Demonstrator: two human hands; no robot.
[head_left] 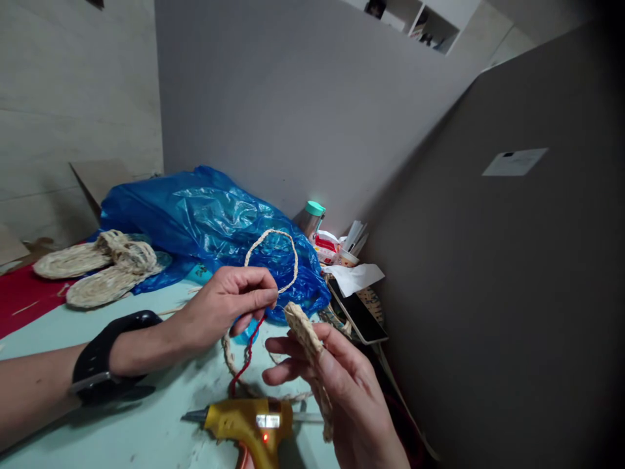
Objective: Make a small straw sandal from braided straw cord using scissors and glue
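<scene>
My left hand [227, 306], with a black watch on the wrist, pinches a thin braided straw cord [273, 236] that arches up in a loop; a red string [247, 358] hangs below the fingers. My right hand [336, 384] grips a flat woven straw strip [303, 332] between thumb and fingers, just right of the left fingertips. A yellow glue gun [249, 423] lies on the pale green table [137, 436] directly below both hands, its red light on.
Two woven straw sandals [97, 267] lie at the left beside a big blue plastic bag [205, 221]. A phone [359, 316], tissue, a green-lidded jar [311, 218] and snack packets crowd the back right corner. Grey partition walls stand behind and to the right.
</scene>
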